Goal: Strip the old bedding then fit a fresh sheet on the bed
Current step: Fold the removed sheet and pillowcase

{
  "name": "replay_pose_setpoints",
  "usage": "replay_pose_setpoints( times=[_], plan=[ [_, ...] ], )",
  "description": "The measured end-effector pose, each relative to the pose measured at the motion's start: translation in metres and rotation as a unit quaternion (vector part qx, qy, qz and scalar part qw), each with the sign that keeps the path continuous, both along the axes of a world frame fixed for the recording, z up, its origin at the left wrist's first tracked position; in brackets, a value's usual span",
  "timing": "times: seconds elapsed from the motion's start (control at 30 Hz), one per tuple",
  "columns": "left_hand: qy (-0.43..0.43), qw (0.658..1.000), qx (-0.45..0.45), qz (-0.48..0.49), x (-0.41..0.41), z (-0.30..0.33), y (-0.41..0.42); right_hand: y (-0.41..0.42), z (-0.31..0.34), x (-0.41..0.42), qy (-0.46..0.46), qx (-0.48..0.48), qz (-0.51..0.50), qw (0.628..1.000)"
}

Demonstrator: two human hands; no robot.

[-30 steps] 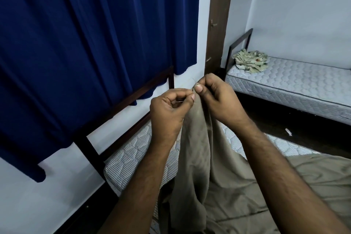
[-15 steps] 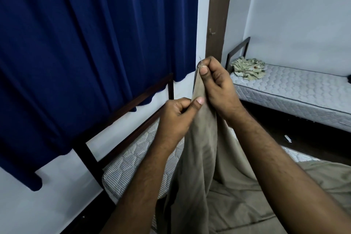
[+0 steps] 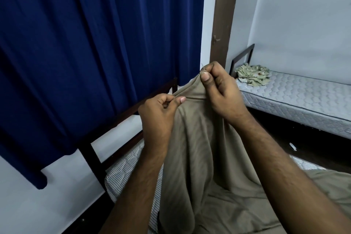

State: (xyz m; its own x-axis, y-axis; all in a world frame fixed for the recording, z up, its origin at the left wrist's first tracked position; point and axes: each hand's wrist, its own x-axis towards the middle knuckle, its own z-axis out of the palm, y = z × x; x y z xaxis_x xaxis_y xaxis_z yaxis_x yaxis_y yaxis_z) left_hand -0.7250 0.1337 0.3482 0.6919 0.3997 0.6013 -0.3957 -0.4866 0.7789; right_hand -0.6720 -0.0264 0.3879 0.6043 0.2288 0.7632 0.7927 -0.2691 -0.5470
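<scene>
A plain khaki-beige sheet (image 3: 205,157) is held up by its top edge above the bed, the cloth being unpatterned, matte and soft, and falling in long vertical folds. The edge is pinched between thumb and curled fingers of the right hand (image 3: 222,91), which is raised higher, and between thumb and forefinger of the left hand (image 3: 159,114), set lower and to the left; both grips are closed tight on the fabric, with a short slack stretch of hem running between them. The rest of the sheet is pooled in creases over the striped, quilted mattress (image 3: 123,173) below. A dark wooden bed frame (image 3: 91,150) is seen beside a navy curtain (image 3: 85,43). On a second bed's bare mattress (image 3: 303,97) across the room, a crumpled patterned cloth (image 3: 252,76) is lying.
</scene>
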Motion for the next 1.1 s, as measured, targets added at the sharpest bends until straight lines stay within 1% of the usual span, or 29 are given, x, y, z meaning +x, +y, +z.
replay_pose_setpoints(
  times=[0.13,0.23,0.4,0.5,0.57,0.67,0.77,0.83,0.87,0.9,0.97,1.03,1.1],
  plan=[
    [-0.009,0.998,0.063,0.005,-0.002,-0.005,-0.001,-0.004,0.001,0.001,-0.006,0.000,-0.006,1.000],
    [-0.019,0.997,0.079,0.013,-0.005,-0.011,-0.004,-0.006,-0.001,0.002,0.001,0.009,-0.028,1.000],
    [-0.013,0.993,0.113,0.031,-0.006,-0.017,-0.012,-0.001,-0.006,0.004,0.007,0.054,-0.054,0.997],
    [-0.025,0.995,0.085,0.042,-0.003,-0.008,-0.008,0.002,-0.008,0.002,0.014,0.058,-0.020,0.998],
    [-0.040,0.994,0.086,0.050,-0.002,-0.001,-0.006,0.003,-0.010,0.000,0.024,0.049,0.021,0.998],
    [-0.041,0.990,0.125,0.051,-0.002,0.001,-0.010,0.005,-0.012,-0.006,0.032,0.027,0.075,0.996],
    [-0.027,0.986,0.157,0.040,-0.001,-0.004,-0.011,0.004,-0.014,-0.008,0.051,0.038,0.093,0.994],
    [-0.020,0.982,0.185,0.043,0.000,-0.006,-0.008,-0.003,-0.015,-0.006,0.085,0.015,0.119,0.989],
    [-0.023,0.980,0.194,0.042,0.001,-0.007,-0.007,-0.007,-0.015,-0.005,0.111,-0.012,0.131,0.985],
    [-0.029,0.979,0.196,0.038,0.002,-0.007,-0.005,-0.009,-0.014,-0.003,0.131,-0.046,0.127,0.982],
    [-0.032,0.981,0.188,0.024,0.004,-0.008,-0.003,-0.009,-0.013,0.001,0.143,-0.109,0.065,0.982],
    [-0.030,0.982,0.188,0.007,0.006,-0.010,-0.004,-0.007,-0.014,0.007,0.111,-0.137,-0.028,0.984],
    [-0.026,0.984,0.174,-0.004,0.006,-0.012,-0.009,-0.005,-0.016,0.012,0.086,-0.152,-0.087,0.981]
  ],
)
